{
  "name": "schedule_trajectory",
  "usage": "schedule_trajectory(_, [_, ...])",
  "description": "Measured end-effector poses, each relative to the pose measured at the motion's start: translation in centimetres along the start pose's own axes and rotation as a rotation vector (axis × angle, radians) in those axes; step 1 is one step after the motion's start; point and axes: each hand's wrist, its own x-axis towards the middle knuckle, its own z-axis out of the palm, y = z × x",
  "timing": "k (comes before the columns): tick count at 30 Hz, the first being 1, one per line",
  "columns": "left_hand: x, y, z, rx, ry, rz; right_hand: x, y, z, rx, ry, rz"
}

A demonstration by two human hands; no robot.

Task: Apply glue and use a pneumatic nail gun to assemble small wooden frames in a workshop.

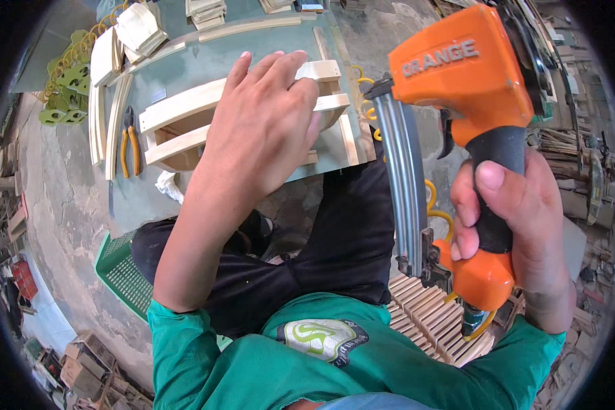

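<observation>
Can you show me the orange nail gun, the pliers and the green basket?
Orange nail gun (pixel 477 87), head view: its upper body.
Pliers (pixel 136 149), head view: one orange handle.
Green basket (pixel 125 277), head view: its holey side wall.

table: grey-green (pixel 133 205) | slatted wooden box (pixel 184 104) | orange-handled pliers (pixel 134 145) | wooden strips (pixel 253 28)

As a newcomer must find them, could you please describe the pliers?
On the grey-green table, the left hand is over a pale wooden frame. Left of that frame lie the pliers, with orange handles unlike the pale strips beside them.
</observation>
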Motion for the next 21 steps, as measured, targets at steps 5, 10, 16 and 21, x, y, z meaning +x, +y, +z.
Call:
schedule_trajectory(5, [0.0,0.0,0.3,-0.024,0.02,-0.01,0.7,-0.3,0.7,-0.035,-0.086,0.013])
schedule_trajectory(10, [0.1,0.1,0.3,-0.046,0.047,-0.014,1.0,-0.3,1.2,-0.039,-0.104,0.011])
schedule_trajectory(16, [0.0,-0.1,0.4,-0.039,0.066,-0.014,1.3,-0.4,1.3,-0.052,-0.118,0.016])
schedule_trajectory(21, [0.0,0.0,0.3,-0.034,0.047,-0.022,1.5,-0.2,1.2,-0.029,-0.119,0.016])
